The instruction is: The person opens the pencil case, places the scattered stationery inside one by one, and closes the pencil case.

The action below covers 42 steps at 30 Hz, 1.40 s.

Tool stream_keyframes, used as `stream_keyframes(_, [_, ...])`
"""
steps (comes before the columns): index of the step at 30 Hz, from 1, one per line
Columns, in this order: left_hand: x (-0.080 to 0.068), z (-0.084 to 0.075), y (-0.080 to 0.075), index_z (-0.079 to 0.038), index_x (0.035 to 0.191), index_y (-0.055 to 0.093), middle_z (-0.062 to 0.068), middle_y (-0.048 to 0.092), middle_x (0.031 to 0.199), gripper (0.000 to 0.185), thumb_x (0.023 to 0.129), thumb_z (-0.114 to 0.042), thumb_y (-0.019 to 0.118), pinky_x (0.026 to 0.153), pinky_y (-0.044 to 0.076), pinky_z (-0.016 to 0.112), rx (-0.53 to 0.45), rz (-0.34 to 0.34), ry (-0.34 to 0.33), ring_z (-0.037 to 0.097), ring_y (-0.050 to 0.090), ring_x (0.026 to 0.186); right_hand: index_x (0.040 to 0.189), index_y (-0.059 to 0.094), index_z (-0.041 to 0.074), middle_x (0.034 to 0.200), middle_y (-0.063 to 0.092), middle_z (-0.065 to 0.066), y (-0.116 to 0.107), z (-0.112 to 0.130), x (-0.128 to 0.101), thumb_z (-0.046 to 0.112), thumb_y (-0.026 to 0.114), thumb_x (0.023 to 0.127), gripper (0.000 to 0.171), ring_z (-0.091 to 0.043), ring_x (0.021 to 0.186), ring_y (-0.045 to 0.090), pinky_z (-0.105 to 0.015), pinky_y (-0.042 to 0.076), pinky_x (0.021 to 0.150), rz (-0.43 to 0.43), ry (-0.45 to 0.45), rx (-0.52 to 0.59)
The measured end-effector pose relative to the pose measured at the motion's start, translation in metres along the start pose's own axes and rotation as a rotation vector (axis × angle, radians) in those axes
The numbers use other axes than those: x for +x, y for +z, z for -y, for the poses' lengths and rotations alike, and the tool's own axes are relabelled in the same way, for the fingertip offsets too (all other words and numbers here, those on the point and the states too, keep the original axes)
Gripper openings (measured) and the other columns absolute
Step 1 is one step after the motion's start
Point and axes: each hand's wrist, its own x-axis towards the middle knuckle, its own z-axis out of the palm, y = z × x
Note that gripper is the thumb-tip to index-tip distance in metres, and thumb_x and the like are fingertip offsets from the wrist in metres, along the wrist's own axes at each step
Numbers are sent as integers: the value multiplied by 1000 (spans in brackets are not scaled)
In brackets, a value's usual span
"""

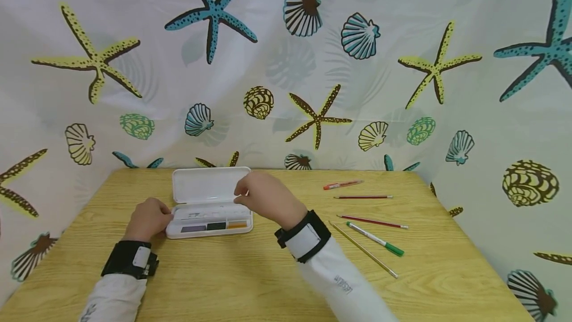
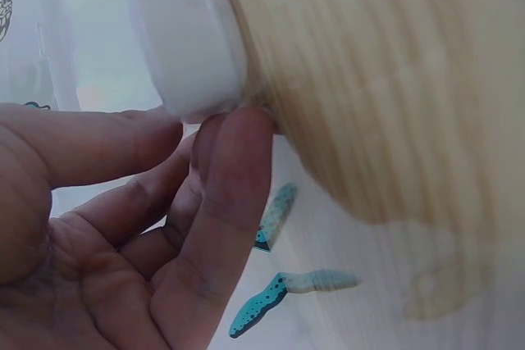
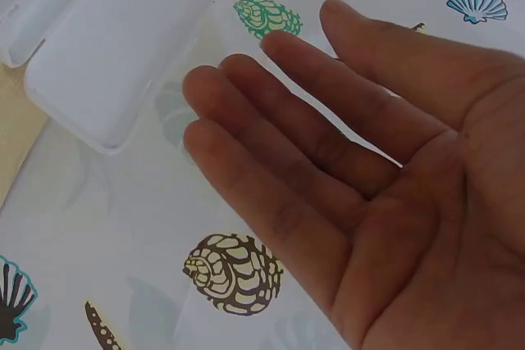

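A white paint box (image 1: pixel 210 234) lies on the wooden table with its lid (image 1: pixel 201 185) raised at the back. Purple, dark and orange paint blocks (image 1: pixel 216 226) sit in its front row. My left hand (image 1: pixel 146 219) pinches the box's left end between thumb and fingers; in the left wrist view the white corner (image 2: pixel 197 79) is at the fingertips. Over the box's right end hovers my right hand (image 1: pixel 270 200), holding nothing. The right wrist view shows its fingers (image 3: pixel 271 194) extended and slightly bent, with the open lid beyond them.
To the right on the table (image 1: pixel 277 282) lie an orange pen (image 1: pixel 343 184), two red pencils (image 1: pixel 363 197), a green-capped marker (image 1: pixel 374 238) and a gold-coloured pencil (image 1: pixel 364 250). Behind the table hangs a white cloth (image 1: pixel 268 68) printed with starfish and shells.
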Motion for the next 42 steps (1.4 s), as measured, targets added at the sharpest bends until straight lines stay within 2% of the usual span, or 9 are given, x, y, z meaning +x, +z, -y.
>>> stream_keyframes(9, [1,3,0,15,100,69,18,66,82,25,95,-8,64,56,50,32,-6,-8,8,22,62,63,95,80,10,90,73,1,-13,-15,-27,17,75,95,8,-11,81,65,-29,52,74,-42,31,37])
stream_keyframes(16, [2,5,2,17,103,68,20,66,85,25,95,-7,64,56,50,31,5,-11,8,23,63,65,98,78,10,94,73,0,-23,-24,-49,15,76,94,7,-14,85,66,-32,53,76,-48,79,79])
stream_keyframes(26, [3,3,2,17,102,69,23,67,89,25,94,-6,65,58,49,31,33,-15,16,27,63,71,97,79,9,92,73,0,-37,-36,-75,13,77,92,6,-15,84,67,-32,54,76,-83,152,45])
stream_keyframes(36, [2,1,3,17,103,69,23,67,89,26,94,-7,65,58,49,31,29,-11,19,26,63,71,97,79,11,93,73,1,-49,-70,-107,14,76,93,5,-11,79,65,-33,53,73,-92,262,53])
stream_keyframes(42, [1,0,1,17,102,69,23,66,87,25,95,-7,65,57,49,31,40,-11,14,25,63,69,98,77,6,92,74,-3,-65,-89,-120,11,75,94,7,-15,76,65,-35,53,69,-127,286,46])
